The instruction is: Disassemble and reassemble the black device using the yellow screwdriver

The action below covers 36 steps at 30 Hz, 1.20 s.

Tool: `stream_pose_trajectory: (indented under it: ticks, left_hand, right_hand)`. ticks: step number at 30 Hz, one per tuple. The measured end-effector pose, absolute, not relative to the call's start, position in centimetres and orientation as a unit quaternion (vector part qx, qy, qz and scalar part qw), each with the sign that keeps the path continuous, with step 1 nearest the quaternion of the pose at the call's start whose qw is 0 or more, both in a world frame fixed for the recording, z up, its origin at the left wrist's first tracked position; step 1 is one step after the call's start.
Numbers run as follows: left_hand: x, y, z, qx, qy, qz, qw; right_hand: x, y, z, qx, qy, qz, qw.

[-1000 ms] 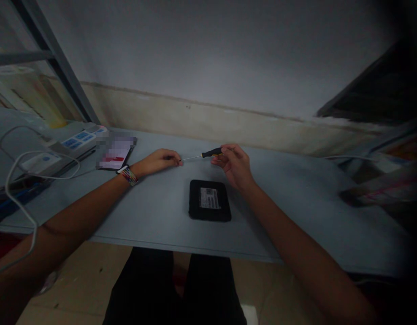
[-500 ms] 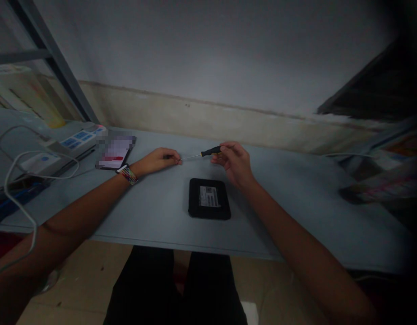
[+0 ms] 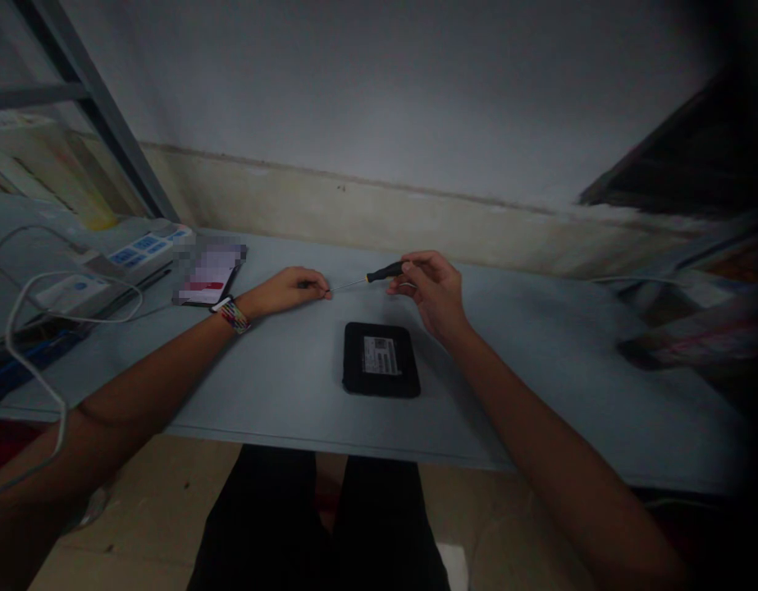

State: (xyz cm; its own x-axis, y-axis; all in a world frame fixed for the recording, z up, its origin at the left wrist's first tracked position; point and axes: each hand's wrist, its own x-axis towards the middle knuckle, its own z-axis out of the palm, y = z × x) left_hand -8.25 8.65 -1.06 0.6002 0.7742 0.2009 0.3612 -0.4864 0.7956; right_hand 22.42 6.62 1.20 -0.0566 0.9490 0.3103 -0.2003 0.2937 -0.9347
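A screwdriver [image 3: 385, 272] with a black handle and a thin metal shaft spans the gap between my hands above the table. My right hand [image 3: 437, 289] has its fingers and thumb closed on the handle's end. At the shaft's tip, my left hand [image 3: 294, 287] has thumb and fingers pinched together; something small and dark shows between them, too small to name. Below the screwdriver lies a flat black square box-like device [image 3: 350, 361] with rounded corners. A white printed label [image 3: 381, 356] faces up on it. Neither hand touches the device.
A phone [image 3: 210, 272] with its screen lit lies beyond my left wrist. Farther left are a white power strip [image 3: 142, 252] and a looping white cable [image 3: 31, 361]. A blurred package [image 3: 692, 328] stands at the right. A wall [image 3: 379, 107] closes off the table's back.
My right hand has shifted slightly right and up, lifting the screwdriver's handle end a little. My left hand stays at the tip, and the black device has not moved.
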Motion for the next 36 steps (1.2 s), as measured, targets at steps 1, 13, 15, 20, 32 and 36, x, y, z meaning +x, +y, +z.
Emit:
stream_pose_trajectory:
  ticks: [1,13,15,20,32,36]
  left_hand:
    - [-8.25,8.63,-1.06,0.817,0.347,0.281,0.366]
    - [-8.21,8.45,-0.87,0.820,0.348,0.278,0.360]
    - [-8.16,8.37,-0.77,0.820,0.350,0.279,0.356]
    - [-8.15,8.28,-0.77,0.824,0.355,0.271,0.348]
    - [-8.20,8.13,-0.58,0.815,0.355,0.276,0.366]
    - [-8.18,8.23,-0.77,0.805,0.363,0.284,0.374]
  right_hand:
    - [22.44,6.63,1.23,-0.343,-0.543,0.484,0.594]
    - [22.52,6.72,1.58,-0.344,-0.568,0.444,0.601]
    - [22.54,6.71,1.57,-0.342,-0.569,0.443,0.602]
    - [22.60,6.71,1.37,-0.347,-0.570,0.445,0.597]
    - [22.70,6.71,1.45,-0.340,-0.553,0.461,0.605]
    - [22.68,6.64,1.40,-0.341,-0.549,0.464,0.606]
